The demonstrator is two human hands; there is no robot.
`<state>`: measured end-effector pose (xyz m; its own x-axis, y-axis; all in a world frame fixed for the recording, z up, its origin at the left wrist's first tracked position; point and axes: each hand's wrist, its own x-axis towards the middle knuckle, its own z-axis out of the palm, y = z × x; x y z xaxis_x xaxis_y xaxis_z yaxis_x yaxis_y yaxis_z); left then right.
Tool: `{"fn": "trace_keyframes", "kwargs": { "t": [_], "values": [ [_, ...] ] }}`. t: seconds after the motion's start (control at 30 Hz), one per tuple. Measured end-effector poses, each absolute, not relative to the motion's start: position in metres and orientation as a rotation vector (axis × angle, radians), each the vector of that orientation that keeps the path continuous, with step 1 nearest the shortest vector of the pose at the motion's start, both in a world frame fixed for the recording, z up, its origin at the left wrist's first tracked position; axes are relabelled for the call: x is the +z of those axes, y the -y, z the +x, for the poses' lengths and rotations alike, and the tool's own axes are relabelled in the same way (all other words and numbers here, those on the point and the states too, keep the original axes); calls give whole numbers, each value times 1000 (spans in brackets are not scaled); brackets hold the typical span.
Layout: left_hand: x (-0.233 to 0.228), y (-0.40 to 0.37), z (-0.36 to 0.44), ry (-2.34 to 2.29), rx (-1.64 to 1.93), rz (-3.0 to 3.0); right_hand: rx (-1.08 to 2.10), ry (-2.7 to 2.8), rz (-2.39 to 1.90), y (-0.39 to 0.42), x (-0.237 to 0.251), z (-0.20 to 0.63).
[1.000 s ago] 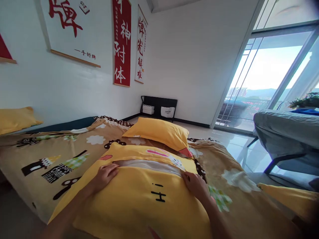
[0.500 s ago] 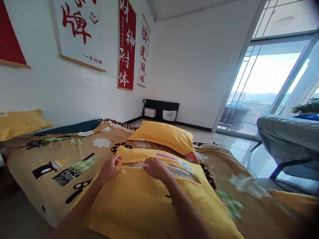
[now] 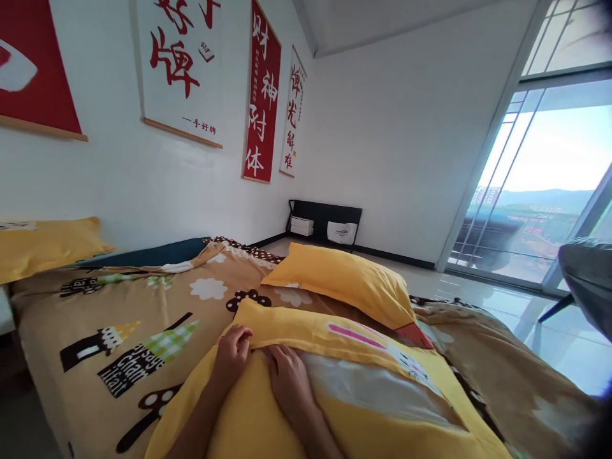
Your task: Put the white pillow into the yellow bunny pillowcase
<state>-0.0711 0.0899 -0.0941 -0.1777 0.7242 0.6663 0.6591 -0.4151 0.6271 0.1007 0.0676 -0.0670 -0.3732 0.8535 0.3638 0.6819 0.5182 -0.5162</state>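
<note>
A yellow pillowcase (image 3: 248, 408) with a rabbit print lies in front of me on the bed. Its slit gapes open, and a white pillow (image 3: 373, 386) shows inside. My left hand (image 3: 233, 349) is closed on the pillowcase's cloth near the left end of the slit. Right beside it, my right hand (image 3: 288, 376) has its fingers bent over the slit's edge, closed on the cloth, with the fingertips partly hidden under the flap.
Beyond it, a second yellow pillow (image 3: 344, 280) rests on the brown patterned bedding (image 3: 176, 312). Another yellow pillow (image 3: 52, 245) is at the far left. A low black rack (image 3: 325, 220) stands in the corner, and a grey chair (image 3: 586, 274) is at the right.
My right hand has moved left along the slit, close to my left hand. The slit gapes wider and more white shows. The view has swung a little.
</note>
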Motion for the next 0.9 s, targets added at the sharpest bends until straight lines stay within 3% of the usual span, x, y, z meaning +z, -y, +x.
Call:
{"fn": "trace_keyframes", "kwargs": {
  "t": [0.27,0.57,0.9],
  "values": [
    [-95,-81,-88,-1522,1522,1960,371,2174,-945,-66,-77,95],
    [-85,-69,-84,-1508,1437,2069,-246,2192,-727,-66,-79,90],
    [-87,-70,-84,-1511,1417,2108,-251,2341,-855,-67,-84,91]
  ]
}}
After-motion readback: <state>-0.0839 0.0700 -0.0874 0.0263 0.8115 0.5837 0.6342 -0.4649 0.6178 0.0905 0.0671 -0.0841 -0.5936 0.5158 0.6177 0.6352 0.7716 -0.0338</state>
